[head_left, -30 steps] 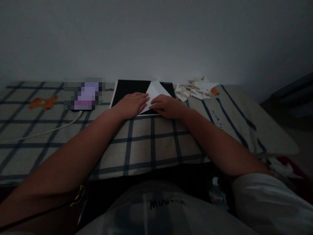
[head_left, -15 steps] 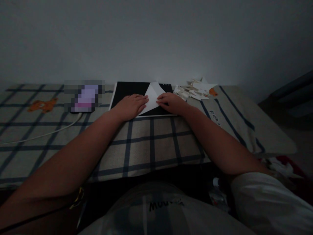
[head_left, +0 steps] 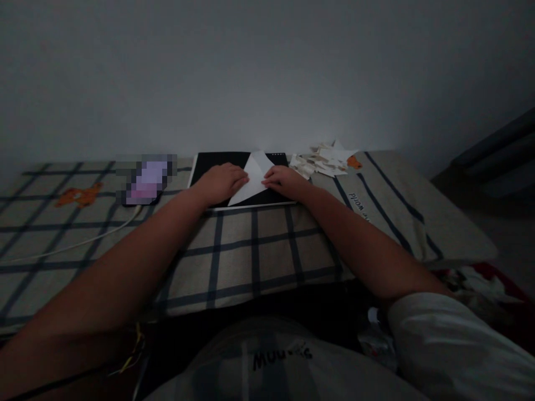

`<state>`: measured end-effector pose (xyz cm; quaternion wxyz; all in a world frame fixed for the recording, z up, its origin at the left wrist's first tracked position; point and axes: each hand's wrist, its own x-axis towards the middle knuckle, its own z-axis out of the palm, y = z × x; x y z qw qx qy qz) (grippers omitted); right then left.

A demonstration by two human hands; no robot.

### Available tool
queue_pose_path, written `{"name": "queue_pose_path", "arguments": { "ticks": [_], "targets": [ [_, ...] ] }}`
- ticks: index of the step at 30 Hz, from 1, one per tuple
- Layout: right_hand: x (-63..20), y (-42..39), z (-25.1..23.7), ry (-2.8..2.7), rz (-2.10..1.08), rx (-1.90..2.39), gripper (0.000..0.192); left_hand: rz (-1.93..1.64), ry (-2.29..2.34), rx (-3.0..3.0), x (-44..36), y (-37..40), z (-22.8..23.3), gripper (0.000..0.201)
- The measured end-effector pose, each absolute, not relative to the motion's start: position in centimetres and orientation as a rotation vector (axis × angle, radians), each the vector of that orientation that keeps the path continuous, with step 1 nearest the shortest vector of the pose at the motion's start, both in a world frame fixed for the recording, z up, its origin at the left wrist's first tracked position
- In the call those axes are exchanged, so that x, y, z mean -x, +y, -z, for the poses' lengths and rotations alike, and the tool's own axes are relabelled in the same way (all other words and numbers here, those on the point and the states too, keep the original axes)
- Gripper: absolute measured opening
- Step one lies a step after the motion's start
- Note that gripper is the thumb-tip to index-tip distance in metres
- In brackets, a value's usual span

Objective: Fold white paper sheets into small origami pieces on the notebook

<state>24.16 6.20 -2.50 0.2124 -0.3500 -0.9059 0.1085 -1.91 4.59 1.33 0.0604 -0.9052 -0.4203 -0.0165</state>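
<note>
A folded white sheet of paper [head_left: 254, 177] with a pointed top lies on a flat black book or folder [head_left: 217, 160] with pale edges. The fingers of my left hand [head_left: 224, 182] are closed on the paper's left edge. From the opposite side, my right hand [head_left: 288, 182] pinches its right edge, thumb and fingertips together. The palms hide parts of the black cover's lower corners. Just right of the cover lies a heap of torn or folded white paper pieces [head_left: 324, 160].
A checked cloth [head_left: 238, 245] covers the table, which stands against a grey wall [head_left: 267, 78]. To the left lies a phone [head_left: 148, 181] with a white cable [head_left: 96, 236]. Below the table's right edge are a plastic bottle [head_left: 378, 340] and a red container [head_left: 518, 289] with crumpled paper.
The view has shifted a little, so the table sits lower in it. My left fingers, flatter before, are now drawn in at the paper's edge. Both hands stay at the paper.
</note>
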Motion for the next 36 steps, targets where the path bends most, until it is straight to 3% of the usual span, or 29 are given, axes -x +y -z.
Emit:
{"name": "queue_pose_path", "arguments": {
  "ticks": [3,7,18,26,36],
  "targets": [
    [-24.1,6.3,2.6,-2.511,-0.311,0.970,0.024,0.102,-1.292,2.686,1.2,5.5,-1.2,0.045],
    [-24.0,6.5,2.8,-2.503,-0.323,0.958,0.023,0.162,-1.274,2.679,1.0,5.5,-0.4,0.050],
    [-23.8,5.9,2.1,-2.532,-0.340,1.003,0.025,-0.130,-1.395,2.716,1.1,5.9,-1.1,0.058],
    [-23.7,6.0,2.2,-2.511,-0.347,1.038,0.023,0.036,-1.411,2.705,1.2,7.6,-1.0,0.054],
    [-23.8,6.3,2.5,-2.540,-0.325,1.008,0.025,-0.214,-1.454,2.716,1.8,9.2,-1.1,0.066]
  ]
}}
